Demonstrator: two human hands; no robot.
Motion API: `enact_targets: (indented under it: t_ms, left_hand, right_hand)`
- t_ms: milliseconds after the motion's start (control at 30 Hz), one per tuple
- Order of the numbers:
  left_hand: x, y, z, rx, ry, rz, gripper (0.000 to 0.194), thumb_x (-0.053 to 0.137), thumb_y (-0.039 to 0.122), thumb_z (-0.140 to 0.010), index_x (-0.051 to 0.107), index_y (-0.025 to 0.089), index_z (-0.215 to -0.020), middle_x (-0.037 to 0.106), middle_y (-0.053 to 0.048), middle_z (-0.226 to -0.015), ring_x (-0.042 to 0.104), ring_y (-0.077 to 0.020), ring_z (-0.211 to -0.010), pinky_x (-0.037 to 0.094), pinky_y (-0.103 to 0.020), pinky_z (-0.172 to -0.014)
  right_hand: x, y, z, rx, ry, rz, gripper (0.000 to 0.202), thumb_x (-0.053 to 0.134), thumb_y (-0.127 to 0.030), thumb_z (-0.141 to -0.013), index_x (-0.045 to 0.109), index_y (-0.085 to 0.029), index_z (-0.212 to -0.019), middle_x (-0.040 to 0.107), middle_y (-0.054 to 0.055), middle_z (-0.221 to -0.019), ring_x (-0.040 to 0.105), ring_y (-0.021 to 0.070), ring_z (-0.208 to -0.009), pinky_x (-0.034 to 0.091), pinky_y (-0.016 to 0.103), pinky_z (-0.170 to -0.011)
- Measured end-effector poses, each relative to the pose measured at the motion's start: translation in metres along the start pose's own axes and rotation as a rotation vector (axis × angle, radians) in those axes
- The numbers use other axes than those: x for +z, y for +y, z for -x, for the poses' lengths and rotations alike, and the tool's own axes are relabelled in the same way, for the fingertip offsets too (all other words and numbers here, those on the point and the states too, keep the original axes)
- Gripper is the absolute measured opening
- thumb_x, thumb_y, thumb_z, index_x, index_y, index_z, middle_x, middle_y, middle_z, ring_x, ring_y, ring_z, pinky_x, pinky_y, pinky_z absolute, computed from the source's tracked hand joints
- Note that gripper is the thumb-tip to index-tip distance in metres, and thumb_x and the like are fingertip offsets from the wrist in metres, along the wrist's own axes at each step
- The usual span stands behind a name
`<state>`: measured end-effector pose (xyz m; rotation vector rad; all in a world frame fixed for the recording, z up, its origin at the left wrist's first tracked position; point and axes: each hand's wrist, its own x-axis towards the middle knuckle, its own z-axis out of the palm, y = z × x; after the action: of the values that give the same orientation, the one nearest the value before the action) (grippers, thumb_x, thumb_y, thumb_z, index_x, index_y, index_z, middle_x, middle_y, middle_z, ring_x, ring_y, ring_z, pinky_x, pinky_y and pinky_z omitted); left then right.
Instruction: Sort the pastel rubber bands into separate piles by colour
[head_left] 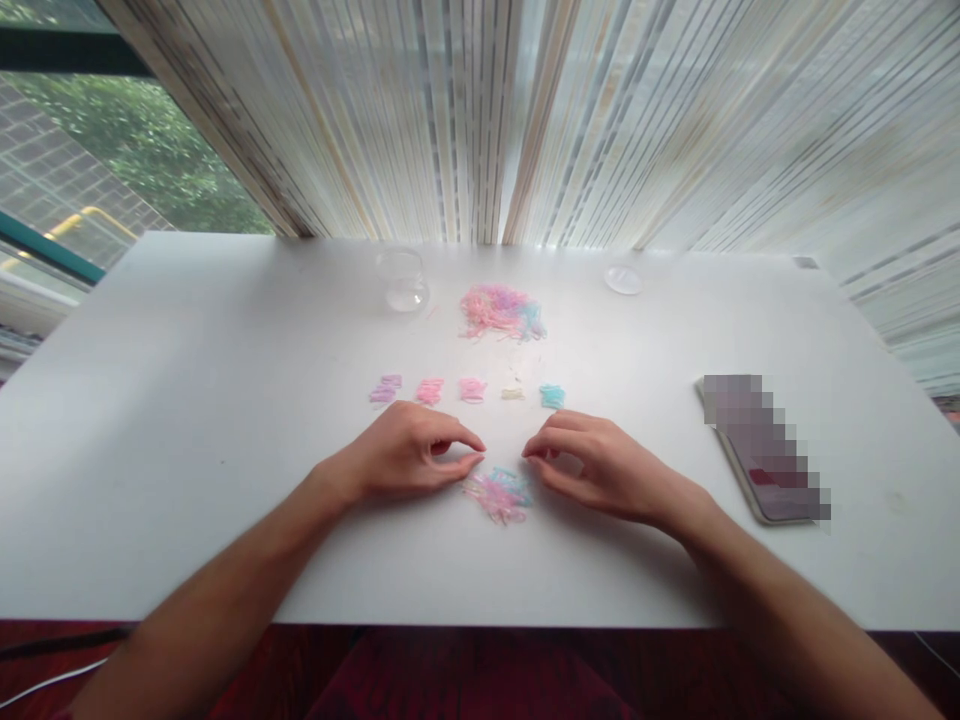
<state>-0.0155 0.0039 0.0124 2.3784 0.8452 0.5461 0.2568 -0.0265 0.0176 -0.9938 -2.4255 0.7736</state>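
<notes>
My left hand [411, 452] rests low over the table, thumb and forefinger brought together in a pinch. Facing it, my right hand [607, 468] is pinched in the same way; whatever either holds, if anything, is too small to make out. Between and just below the fingertips lies a loose mixed pile of small elastic bands [501, 497] in pink, purple and blue. Beyond the hands runs a row of little groups: purple bands [386, 389], deeper pink bands [430, 390], light pink bands [472, 389], cream bands [512, 394] and blue bands [553, 396].
Farther back is a larger mixed heap of bands [499, 312]. A clear round container [403, 283] stands left of it, and a clear lid [622, 280] lies to the right. A phone [769, 455] lies on the white table [150, 450]. String curtains [480, 120] hang behind.
</notes>
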Motion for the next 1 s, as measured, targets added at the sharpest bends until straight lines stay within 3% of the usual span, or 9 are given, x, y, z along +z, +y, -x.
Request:
enact_targets:
  t_ms: [167, 433, 1000]
  left_hand:
    - [0.002, 0.011, 0.003, 0.015, -0.091, 0.053, 0.018, 0.067, 0.02, -0.083, 0.079, 0.022, -0.095, 0.073, 0.002, -0.067, 0.054, -0.0087, -0.051, 0.037, -0.021, -0.049]
    - [0.016, 0.013, 0.003, 0.053, -0.11, 0.028, 0.015, 0.068, 0.017, -0.082, 0.079, 0.024, -0.088, 0.071, 0.006, -0.063, 0.055, -0.0071, -0.049, 0.035, -0.021, -0.053]
    - [0.009, 0.013, 0.002, 0.043, -0.098, 0.081, 0.011, 0.069, 0.016, -0.081, 0.078, 0.021, -0.082, 0.063, 0.006, -0.057, 0.045, -0.0059, -0.048, 0.033, -0.02, -0.051]
  right_hand:
    - [-0.004, -0.005, 0.001, 0.018, -0.111, -0.05, 0.01, 0.062, -0.014, -0.09, 0.07, -0.019, -0.093, 0.066, 0.004, -0.084, 0.061, 0.0169, -0.078, 0.048, 0.027, -0.07]
    - [0.001, -0.01, 0.001, 0.047, -0.189, -0.1, 0.011, 0.071, -0.021, -0.086, 0.071, -0.018, -0.097, 0.065, 0.004, -0.088, 0.061, 0.0178, -0.081, 0.048, 0.028, -0.073]
    - [-0.002, -0.006, 0.003, -0.009, -0.135, -0.108, 0.008, 0.062, -0.021, -0.094, 0.07, -0.018, -0.095, 0.065, 0.004, -0.087, 0.059, 0.0157, -0.078, 0.045, 0.026, -0.071]
